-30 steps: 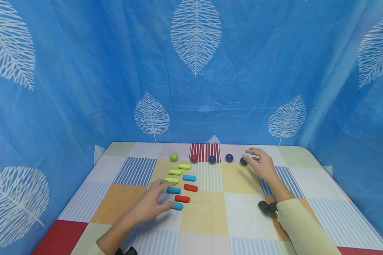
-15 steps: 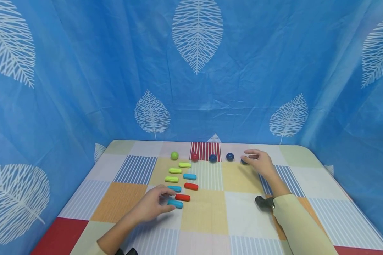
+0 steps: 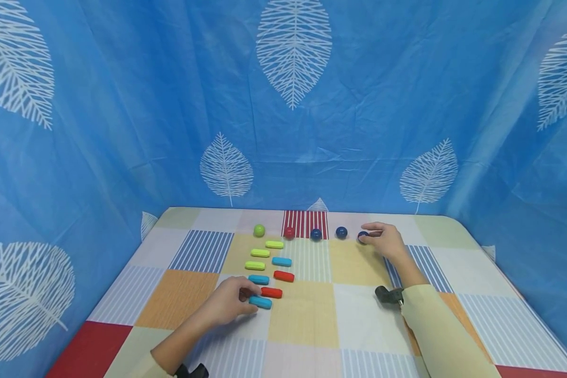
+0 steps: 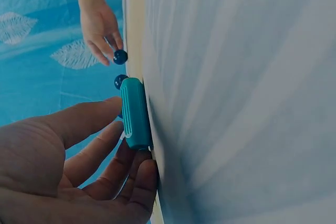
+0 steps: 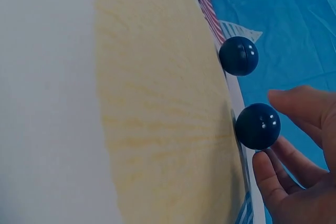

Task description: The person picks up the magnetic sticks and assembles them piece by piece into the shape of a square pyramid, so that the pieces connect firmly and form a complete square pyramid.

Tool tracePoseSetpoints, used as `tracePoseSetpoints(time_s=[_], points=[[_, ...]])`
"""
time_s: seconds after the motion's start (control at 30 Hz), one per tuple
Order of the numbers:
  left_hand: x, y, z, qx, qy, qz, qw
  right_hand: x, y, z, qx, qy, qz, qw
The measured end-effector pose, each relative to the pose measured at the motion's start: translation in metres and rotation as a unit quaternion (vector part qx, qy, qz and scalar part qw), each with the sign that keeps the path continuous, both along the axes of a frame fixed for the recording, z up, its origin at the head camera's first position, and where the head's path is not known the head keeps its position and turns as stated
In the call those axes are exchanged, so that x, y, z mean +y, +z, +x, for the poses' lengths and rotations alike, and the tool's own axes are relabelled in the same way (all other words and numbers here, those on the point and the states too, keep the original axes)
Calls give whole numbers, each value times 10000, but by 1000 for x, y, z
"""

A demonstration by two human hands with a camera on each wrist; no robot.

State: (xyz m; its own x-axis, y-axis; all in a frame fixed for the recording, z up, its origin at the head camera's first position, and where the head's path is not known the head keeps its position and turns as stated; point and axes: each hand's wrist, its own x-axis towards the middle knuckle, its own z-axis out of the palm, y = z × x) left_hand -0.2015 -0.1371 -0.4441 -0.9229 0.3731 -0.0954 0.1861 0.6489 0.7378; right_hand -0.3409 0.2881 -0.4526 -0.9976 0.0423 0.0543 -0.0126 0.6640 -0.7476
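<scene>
My left hand (image 3: 230, 301) is low over the table, thumb and fingers parted around the left end of the nearest blue block (image 3: 261, 302), a small ribbed bar. The left wrist view shows that blue block (image 4: 135, 113) with the thumb tip right at its edge and the other fingertips by its lower end. My right hand (image 3: 387, 242) reaches to the rightmost dark blue ball (image 3: 363, 237). Seen from the right wrist, this ball (image 5: 258, 126) stands between thumb and fingers, with a small gap at the thumb. It rests on the cloth.
A green ball (image 3: 259, 230), a red ball (image 3: 289, 232) and two more dark blue balls (image 3: 342, 232) line the back. Yellow-green blocks (image 3: 260, 253), red blocks (image 3: 284, 276) and other blue blocks (image 3: 282, 261) lie left of centre. A blue leaf-print curtain (image 3: 283, 157) surrounds the patchwork-covered table (image 3: 307, 325).
My left hand has drawn nearer the viewer, from beside the yellow-green block to the nearest blue block, its fingers coming closer together. My right hand has lowered around the rightmost blue ball.
</scene>
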Motion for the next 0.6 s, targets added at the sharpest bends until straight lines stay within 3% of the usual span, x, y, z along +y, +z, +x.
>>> tracePoseSetpoints(time_s=[0.3,0.6], points=[[3,-1,-6,135,-103,-225,9996,1,-6,-3,7,228,-72,9997],[6,0,-9,-31,-110,-300,9995,-1,-4,-2,-211,221,8,9995]])
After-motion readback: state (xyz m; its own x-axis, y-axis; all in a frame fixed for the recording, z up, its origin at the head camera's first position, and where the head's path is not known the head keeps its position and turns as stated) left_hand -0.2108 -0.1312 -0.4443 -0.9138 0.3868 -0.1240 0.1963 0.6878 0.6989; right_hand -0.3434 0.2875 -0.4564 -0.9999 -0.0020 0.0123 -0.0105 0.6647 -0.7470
